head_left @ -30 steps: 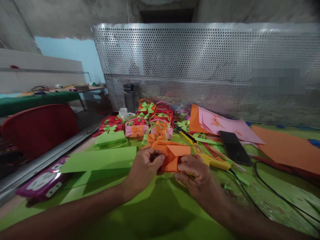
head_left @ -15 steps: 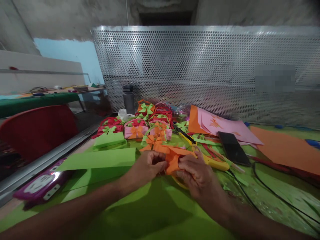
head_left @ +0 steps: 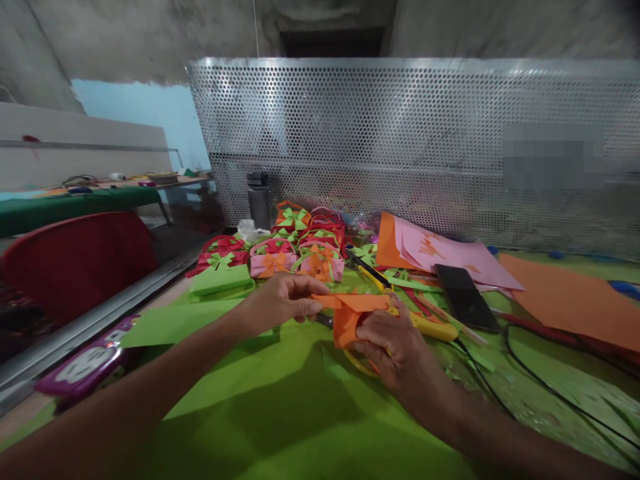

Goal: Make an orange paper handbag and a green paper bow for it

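Note:
My left hand (head_left: 285,303) pinches the left end of a folded orange paper piece (head_left: 357,303) between thumb and fingers. The fingers of my right hand (head_left: 387,340) are closed around its lower right part, so the inside of the fold is hidden. Below the paper, a dark blade tip and a yellow loop (head_left: 361,365) show, looking like scissors lying on the green sheet (head_left: 280,413). Just behind my right hand lies a yellow-and-black tool (head_left: 433,328) with a cord. Small paper bags with bows (head_left: 273,261) stand grouped beyond my hands.
Green paper pieces (head_left: 180,323) and a purple case (head_left: 83,367) lie at left. To the right are a black phone (head_left: 465,297), pink sheets (head_left: 450,247), an orange sheet (head_left: 570,293) and a loose cable. A dark bottle (head_left: 259,200) stands before the perforated metal panel (head_left: 400,127).
My left hand has moved left and up, away from my right hand, and now grips the paper's left end. An orange petal shape above it has gone from sight. My right hand stays put.

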Available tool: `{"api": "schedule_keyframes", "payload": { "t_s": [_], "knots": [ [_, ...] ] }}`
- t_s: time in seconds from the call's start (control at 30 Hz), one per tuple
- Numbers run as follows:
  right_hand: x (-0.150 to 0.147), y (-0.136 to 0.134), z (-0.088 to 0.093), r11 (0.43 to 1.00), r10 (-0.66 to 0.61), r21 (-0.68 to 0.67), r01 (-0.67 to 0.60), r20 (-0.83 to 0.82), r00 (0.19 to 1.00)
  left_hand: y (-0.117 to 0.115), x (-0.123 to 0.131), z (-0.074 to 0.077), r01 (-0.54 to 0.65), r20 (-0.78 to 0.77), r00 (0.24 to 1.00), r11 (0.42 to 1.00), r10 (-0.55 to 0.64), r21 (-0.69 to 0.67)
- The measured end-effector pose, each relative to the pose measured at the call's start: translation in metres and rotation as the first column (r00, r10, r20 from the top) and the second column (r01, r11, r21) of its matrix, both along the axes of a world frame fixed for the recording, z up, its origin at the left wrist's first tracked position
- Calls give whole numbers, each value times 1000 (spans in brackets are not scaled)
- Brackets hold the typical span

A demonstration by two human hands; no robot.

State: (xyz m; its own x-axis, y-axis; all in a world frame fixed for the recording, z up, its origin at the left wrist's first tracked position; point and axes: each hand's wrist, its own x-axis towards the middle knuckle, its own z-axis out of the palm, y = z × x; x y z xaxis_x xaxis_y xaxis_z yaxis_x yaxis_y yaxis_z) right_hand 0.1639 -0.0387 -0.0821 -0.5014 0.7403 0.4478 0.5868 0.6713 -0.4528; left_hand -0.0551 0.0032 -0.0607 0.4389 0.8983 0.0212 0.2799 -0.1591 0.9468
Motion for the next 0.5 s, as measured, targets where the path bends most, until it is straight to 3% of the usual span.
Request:
{"api": "schedule_keyframes", "payload": {
  "t_s": [0.27, 0.5],
  "knots": [
    [2, 0, -6, 994, 80, 64, -88, 118, 990, -15, 15, 3, -128, -213, 961, 968, 174, 216],
    [1, -3, -12, 979, 135, 126, -160, 191, 972, -20, 21, -3, -37, -290, 946, 936, 146, 350]
  ]
}}
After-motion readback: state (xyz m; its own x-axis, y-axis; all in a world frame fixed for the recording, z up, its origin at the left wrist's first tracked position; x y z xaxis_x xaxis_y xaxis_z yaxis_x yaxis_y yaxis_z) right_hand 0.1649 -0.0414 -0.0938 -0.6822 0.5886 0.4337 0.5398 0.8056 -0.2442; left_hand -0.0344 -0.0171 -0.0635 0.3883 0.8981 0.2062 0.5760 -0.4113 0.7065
